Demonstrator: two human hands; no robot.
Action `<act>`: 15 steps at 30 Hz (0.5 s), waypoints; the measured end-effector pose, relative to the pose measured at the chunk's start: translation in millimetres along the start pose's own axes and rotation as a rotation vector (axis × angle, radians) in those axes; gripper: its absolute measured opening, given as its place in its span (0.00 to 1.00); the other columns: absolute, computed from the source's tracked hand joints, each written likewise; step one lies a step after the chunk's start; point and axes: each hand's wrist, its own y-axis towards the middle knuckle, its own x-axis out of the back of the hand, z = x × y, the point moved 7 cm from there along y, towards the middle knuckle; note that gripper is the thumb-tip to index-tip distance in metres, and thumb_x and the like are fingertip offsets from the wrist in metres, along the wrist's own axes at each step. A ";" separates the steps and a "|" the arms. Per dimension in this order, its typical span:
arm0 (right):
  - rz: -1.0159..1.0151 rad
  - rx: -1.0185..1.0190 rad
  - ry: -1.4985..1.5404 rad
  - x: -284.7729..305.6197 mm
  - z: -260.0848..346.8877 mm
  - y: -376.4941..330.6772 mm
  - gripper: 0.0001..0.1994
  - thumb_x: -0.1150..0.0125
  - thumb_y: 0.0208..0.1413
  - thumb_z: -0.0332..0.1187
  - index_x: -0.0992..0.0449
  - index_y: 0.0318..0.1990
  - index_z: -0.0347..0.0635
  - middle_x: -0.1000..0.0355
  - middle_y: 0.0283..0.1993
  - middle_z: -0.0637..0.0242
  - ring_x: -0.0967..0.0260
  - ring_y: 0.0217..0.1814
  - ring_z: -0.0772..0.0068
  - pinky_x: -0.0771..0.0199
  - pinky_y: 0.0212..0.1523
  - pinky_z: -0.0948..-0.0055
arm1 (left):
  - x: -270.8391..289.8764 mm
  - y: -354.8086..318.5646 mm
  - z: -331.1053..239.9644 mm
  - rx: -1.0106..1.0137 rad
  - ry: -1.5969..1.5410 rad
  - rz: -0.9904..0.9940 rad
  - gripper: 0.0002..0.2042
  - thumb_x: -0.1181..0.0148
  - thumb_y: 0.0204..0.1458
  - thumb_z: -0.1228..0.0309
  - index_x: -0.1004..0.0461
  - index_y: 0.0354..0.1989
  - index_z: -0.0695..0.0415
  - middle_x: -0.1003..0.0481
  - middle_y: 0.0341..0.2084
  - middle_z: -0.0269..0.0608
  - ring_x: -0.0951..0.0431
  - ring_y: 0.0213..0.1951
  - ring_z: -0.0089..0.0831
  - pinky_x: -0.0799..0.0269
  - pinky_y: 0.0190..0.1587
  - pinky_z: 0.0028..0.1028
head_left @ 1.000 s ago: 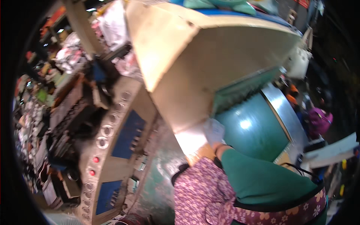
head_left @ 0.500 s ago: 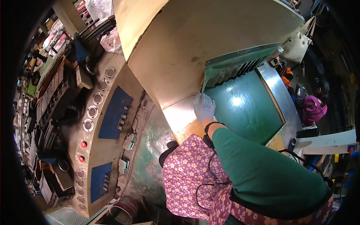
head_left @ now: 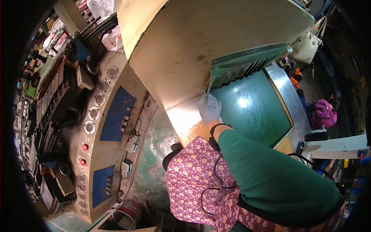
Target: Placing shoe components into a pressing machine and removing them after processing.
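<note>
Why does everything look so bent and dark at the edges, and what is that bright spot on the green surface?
Head view: the fisheye lens bows straight edges toward the rim, where the picture goes black. The bright spot on the green table is glare from a light above; a second glow sits on the pale sheet beside the gloved hand. The control panel at left lies dimmer but sharp.

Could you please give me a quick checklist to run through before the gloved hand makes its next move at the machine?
1. Right hand gloved and laid flat on the pale sheet: ok.
2. Fingers clear of the green slotted guard: not ok, they lie right at its lower corner.
3. Left hand in sight: cannot tell, it is out of view.
4. Green table bare ahead of the hand: ok.
5. Black cable at the wrist hanging free: cannot tell.
</note>
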 end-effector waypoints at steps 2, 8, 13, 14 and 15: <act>-0.081 0.010 -0.025 3.2 -1.6 0.7 0.36 0.52 0.62 0.56 0.42 0.70 0.38 0.39 0.70 0.58 0.45 0.74 0.60 0.51 0.73 0.51 | 0.0 3.4 -5.1 -0.080 0.141 -0.038 0.30 0.62 0.70 0.51 0.40 0.71 0.60 0.50 0.74 0.58 0.53 0.75 0.54 0.60 0.75 0.47; -0.130 0.021 -0.006 5.8 2.2 -2.4 0.35 0.50 0.61 0.56 0.40 0.67 0.38 0.35 0.66 0.59 0.42 0.70 0.61 0.47 0.70 0.53 | -2.4 3.0 2.0 -0.047 0.036 -0.034 0.30 0.63 0.70 0.50 0.43 0.72 0.59 0.52 0.75 0.55 0.55 0.75 0.53 0.60 0.75 0.48; -0.107 0.008 -0.010 5.2 0.1 -3.6 0.35 0.50 0.61 0.56 0.40 0.66 0.39 0.34 0.64 0.59 0.41 0.69 0.61 0.46 0.68 0.54 | 2.2 0.4 -2.0 -0.008 -0.013 -0.007 0.30 0.63 0.70 0.50 0.44 0.73 0.58 0.53 0.75 0.54 0.55 0.75 0.52 0.61 0.76 0.47; -0.120 0.007 -0.012 4.9 -0.4 -5.0 0.35 0.50 0.61 0.56 0.40 0.66 0.39 0.34 0.64 0.59 0.40 0.69 0.61 0.46 0.68 0.54 | 1.4 0.2 1.2 0.002 -0.037 0.006 0.30 0.63 0.70 0.50 0.44 0.73 0.58 0.53 0.75 0.54 0.55 0.75 0.52 0.61 0.76 0.47; -0.136 0.007 -0.013 3.9 -2.0 -4.3 0.35 0.50 0.61 0.56 0.40 0.66 0.39 0.34 0.64 0.60 0.40 0.69 0.61 0.46 0.68 0.55 | 0.0 1.0 2.1 0.001 -0.039 0.006 0.30 0.63 0.70 0.50 0.44 0.73 0.58 0.53 0.75 0.54 0.55 0.75 0.52 0.61 0.76 0.47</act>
